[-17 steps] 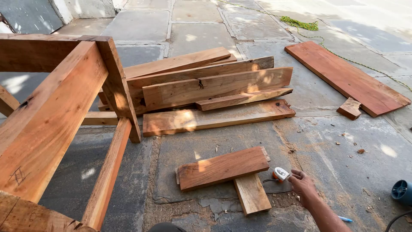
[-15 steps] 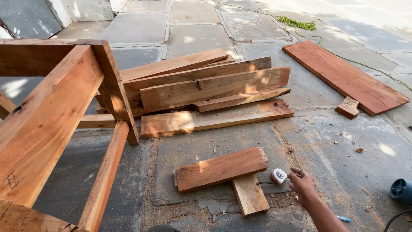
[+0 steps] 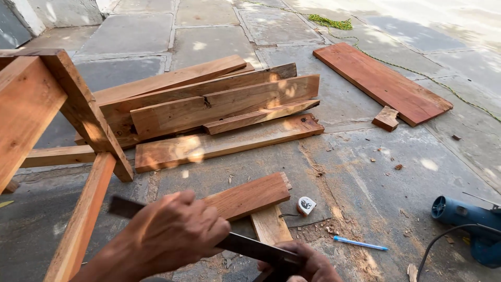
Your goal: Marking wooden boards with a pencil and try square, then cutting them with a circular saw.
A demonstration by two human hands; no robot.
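My left hand point(image 3: 175, 232) grips the dark metal blade of a try square point(image 3: 245, 245) near the bottom of the view. My right hand point(image 3: 308, 263) holds the same square at its stock end, low at the frame edge. Just beyond the hands lie a short reddish plank point(image 3: 253, 194) and a paler short board point(image 3: 270, 224) crossing under it. A small white tape measure point(image 3: 306, 205) rests on the stone floor beside them.
A wooden frame point(image 3: 62, 120) stands at the left. Several long planks point(image 3: 209, 107) are piled on the floor behind, a wide red board point(image 3: 381, 81) and small block point(image 3: 386, 118) at the right. A blue pen point(image 3: 360, 243) and a blue power tool point(image 3: 467, 222) lie at right.
The view has shifted right. My right hand left the tape measure on the floor. Both hands now hold a try square, which was not seen before.
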